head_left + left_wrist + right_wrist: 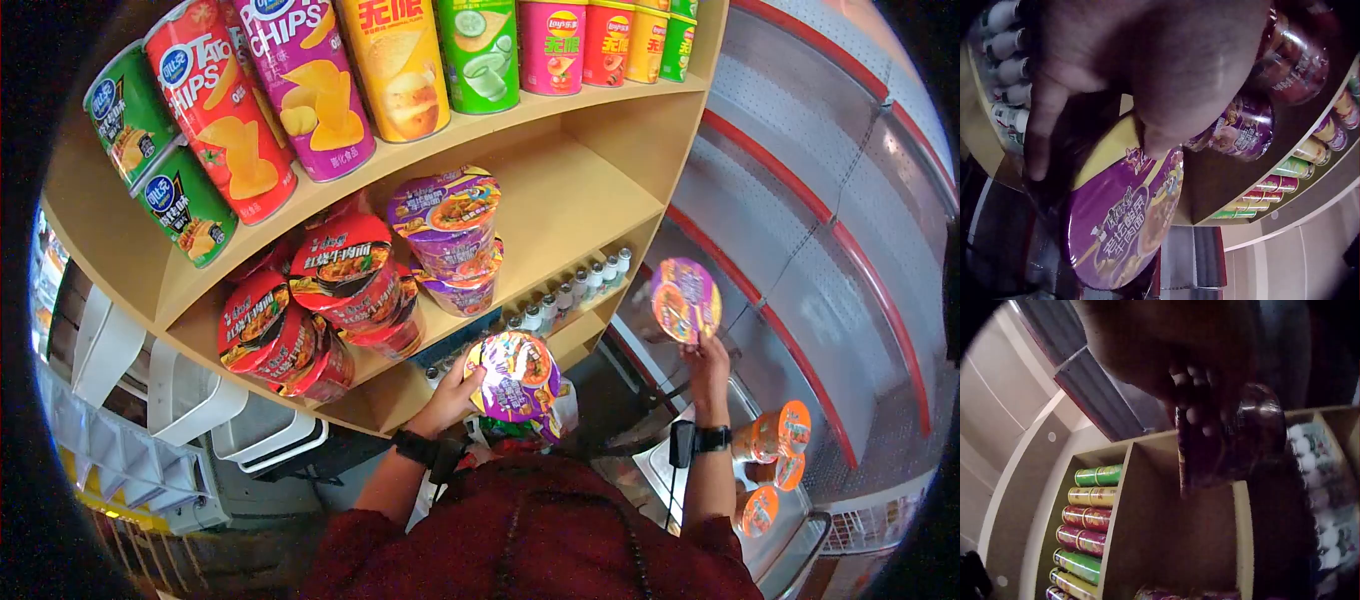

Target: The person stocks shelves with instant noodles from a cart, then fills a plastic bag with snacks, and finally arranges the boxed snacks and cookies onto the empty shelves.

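Observation:
In the head view my left hand (pixel 450 402) grips a purple instant noodle cup (pixel 510 395) in front of the lower shelves, its printed lid facing up. The left wrist view shows the thumb at the lid edge of that cup (pixel 1125 225). Farther right, my right hand (pixel 710 375) holds up a second purple noodle cup (pixel 685 300), clear of the shelf. This cup (pixel 1229 450) looks dark in the right wrist view, with fingertips against its side. On the middle shelf, purple noodle cups (pixel 447 215) stand stacked beside several red noodle cups (pixel 345 265).
Chip canisters (pixel 400 65) line the upper shelf (pixel 540 130). White-capped bottles (pixel 565 295) stand on a lower level. Orange-lidded cups (pixel 793 428) sit on a metal cart at right, below grey shelving with red edges (pixel 760 300). White bins (pixel 195 395) are at left.

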Demonstrator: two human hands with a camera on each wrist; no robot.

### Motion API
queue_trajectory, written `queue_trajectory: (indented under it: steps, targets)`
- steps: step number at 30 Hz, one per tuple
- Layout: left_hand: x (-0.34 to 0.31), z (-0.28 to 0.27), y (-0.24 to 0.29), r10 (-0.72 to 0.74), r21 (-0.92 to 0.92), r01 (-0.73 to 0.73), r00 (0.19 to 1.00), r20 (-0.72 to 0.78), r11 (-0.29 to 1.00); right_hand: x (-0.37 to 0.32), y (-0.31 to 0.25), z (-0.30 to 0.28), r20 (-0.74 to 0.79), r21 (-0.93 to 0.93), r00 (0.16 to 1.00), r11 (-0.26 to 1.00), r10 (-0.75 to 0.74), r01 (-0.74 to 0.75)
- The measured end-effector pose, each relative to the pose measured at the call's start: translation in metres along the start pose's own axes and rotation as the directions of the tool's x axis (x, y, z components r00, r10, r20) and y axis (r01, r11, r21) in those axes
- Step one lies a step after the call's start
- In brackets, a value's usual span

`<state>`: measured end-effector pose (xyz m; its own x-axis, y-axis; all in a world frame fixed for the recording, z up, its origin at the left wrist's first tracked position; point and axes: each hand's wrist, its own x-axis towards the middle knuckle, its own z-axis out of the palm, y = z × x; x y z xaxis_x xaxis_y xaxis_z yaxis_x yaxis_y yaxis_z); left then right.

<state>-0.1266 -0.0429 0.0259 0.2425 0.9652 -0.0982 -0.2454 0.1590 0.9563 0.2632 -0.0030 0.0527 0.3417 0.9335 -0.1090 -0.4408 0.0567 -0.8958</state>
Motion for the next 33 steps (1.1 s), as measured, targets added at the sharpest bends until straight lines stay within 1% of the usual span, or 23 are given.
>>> queue_trajectory:
  steps: [1,3,4,5,6,7,9,10,11,12,13,15,17,19,21,23,24,25,27,28,30,31,33]
  targets:
    - [-0.001,-0.001,0.000,0.004,-0.003,-0.004,1.000,-0.008,1.000,0.003,-0.004,0.018,0.081,0.072,0.995,0.995,0.059,-0.065]
    - [-0.003,0.000,0.003,-0.012,0.062,0.015,0.999,-0.050,0.998,0.020,-0.004,0.046,0.268,0.093,0.961,0.991,0.069,-0.097]
    - [-0.005,0.001,0.006,-0.008,0.059,0.012,0.998,-0.060,0.998,0.037,0.003,0.051,0.338,0.054,0.937,0.992,0.088,-0.112]
    - [-0.007,0.002,0.010,0.002,0.118,0.006,0.997,-0.071,0.993,0.054,0.009,0.056,0.403,0.014,0.908,0.992,0.109,-0.125]
    - [-0.006,0.004,0.014,0.014,0.179,0.000,0.997,-0.080,0.984,0.061,0.005,0.071,0.429,0.023,0.896,0.990,0.118,-0.141]
    - [-0.005,0.003,0.014,0.018,0.180,-0.003,0.996,-0.085,0.984,0.063,0.002,0.091,0.453,0.034,0.883,0.987,0.124,-0.156]
    - [-0.005,0.002,0.011,0.157,0.274,-0.127,0.984,-0.088,0.953,0.071,-0.009,0.122,0.472,0.014,0.869,0.985,0.146,-0.174]
    - [-0.009,0.005,0.016,0.115,0.195,-0.092,0.988,-0.108,0.976,0.079,-0.008,0.132,0.512,0.017,0.843,0.979,0.164,-0.201]
    - [-0.010,0.002,0.011,0.117,0.198,-0.093,0.986,-0.115,0.976,0.086,-0.007,0.141,0.551,0.017,0.815,0.973,0.182,-0.229]
    - [-0.011,0.001,0.008,0.094,0.183,-0.063,0.982,-0.166,0.981,0.090,-0.010,0.150,0.563,-0.030,0.801,0.973,0.204,-0.227]
    - [-0.010,0.000,0.006,0.072,0.167,-0.035,0.973,-0.217,0.985,0.096,-0.008,0.157,0.570,-0.031,0.796,0.973,0.206,-0.230]
    - [-0.015,0.003,0.009,0.051,0.179,-0.006,0.967,-0.251,0.984,0.107,-0.002,0.169,0.627,-0.071,0.738,0.961,0.251,-0.267]
    - [-0.018,0.007,0.011,0.067,0.142,-0.028,0.959,-0.277,0.989,0.114,0.002,0.179,0.630,-0.113,0.723,0.954,0.284,-0.276]
    - [-0.020,0.008,0.008,0.063,0.128,-0.025,0.951,-0.301,0.991,0.123,0.014,0.186,0.673,-0.123,0.670,0.941,0.313,-0.316]
    - [-0.020,0.009,0.010,0.064,0.118,-0.027,0.945,-0.321,0.993,0.127,0.021,0.192,0.678,-0.132,0.664,0.940,0.317,-0.315]
    - [-0.020,0.011,0.017,0.147,0.284,-0.053,0.935,-0.321,0.957,0.128,0.026,0.197,0.665,-0.197,0.660,0.935,0.348,-0.294]
    - [-0.019,0.012,0.018,0.149,0.286,-0.053,0.934,-0.326,0.957,0.127,0.028,0.199,0.652,-0.195,0.678,0.940,0.339,-0.281]
    - [-0.018,0.014,0.017,0.154,0.287,-0.053,0.927,-0.343,0.956,0.126,0.030,0.202,0.654,-0.196,0.676,0.939,0.341,-0.284]
    - [-0.018,0.017,0.017,0.152,0.286,-0.046,0.919,-0.363,0.957,0.122,0.033,0.205,0.621,-0.210,0.719,0.950,0.313,-0.231]
    - [-0.018,0.019,0.018,0.155,0.295,-0.043,0.917,-0.367,0.954,0.118,0.035,0.207,0.620,-0.213,0.717,0.948,0.318,-0.236]
    - [-0.017,0.019,0.017,0.155,0.304,-0.038,0.915,-0.372,0.952,0.111,0.033,0.208,0.594,-0.390,0.738,0.917,0.320,-0.084]
    - [-0.017,0.016,0.015,0.125,0.280,-0.012,0.913,-0.389,0.960,0.111,0.029,0.208,0.592,-0.392,0.737,0.916,0.325,-0.088]
    - [-0.017,0.016,0.015,0.090,0.253,0.017,0.909,-0.406,0.967,0.119,0.020,0.208,0.491,-0.525,0.795,0.849,0.356,-0.056]
